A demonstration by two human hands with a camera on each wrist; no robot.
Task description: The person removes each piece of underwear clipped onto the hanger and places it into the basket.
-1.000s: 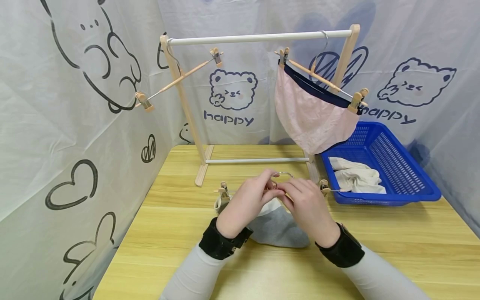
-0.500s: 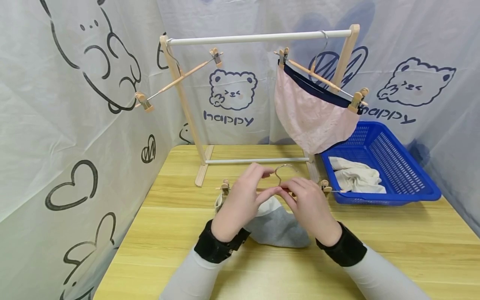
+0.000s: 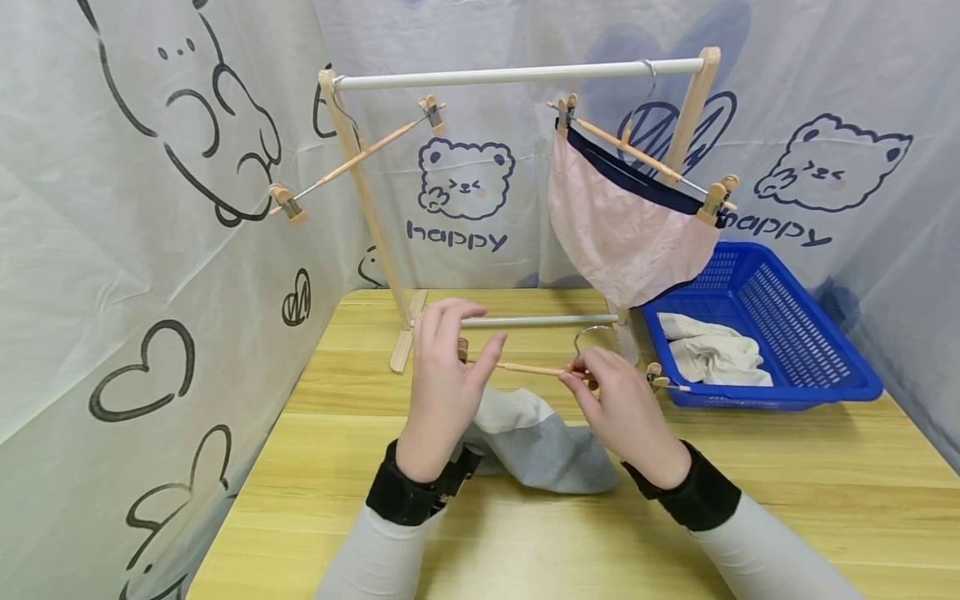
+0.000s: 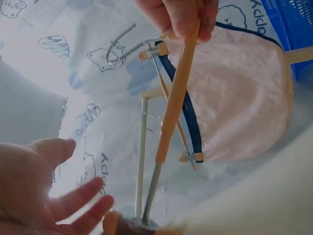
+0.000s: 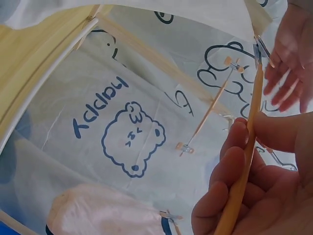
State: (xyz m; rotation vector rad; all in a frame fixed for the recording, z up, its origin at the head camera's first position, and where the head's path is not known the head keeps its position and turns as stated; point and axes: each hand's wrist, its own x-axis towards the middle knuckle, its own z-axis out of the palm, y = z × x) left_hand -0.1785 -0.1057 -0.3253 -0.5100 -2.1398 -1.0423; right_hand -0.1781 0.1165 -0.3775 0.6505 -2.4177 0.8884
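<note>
Left hand (image 3: pixel 442 379) — hanger clip (image 3: pixel 462 350) hidden

We see our right hand (image 5: pixel 254 191) low on the right, thumb and fingers pinching the wooden hanger bar (image 5: pixel 244 166). That bar runs up from our grip to its metal clip (image 5: pixel 258 51), and our left hand (image 5: pixel 292 63) sits just beside that clip with its fingers spread. Left of the bar, the printed bear (image 5: pixel 129 139) marks the curtain. An empty clip hanger (image 5: pixel 208 115) hangs between the bear and the bar. Below the bear shows the pink garment (image 5: pixel 102 213).
</note>
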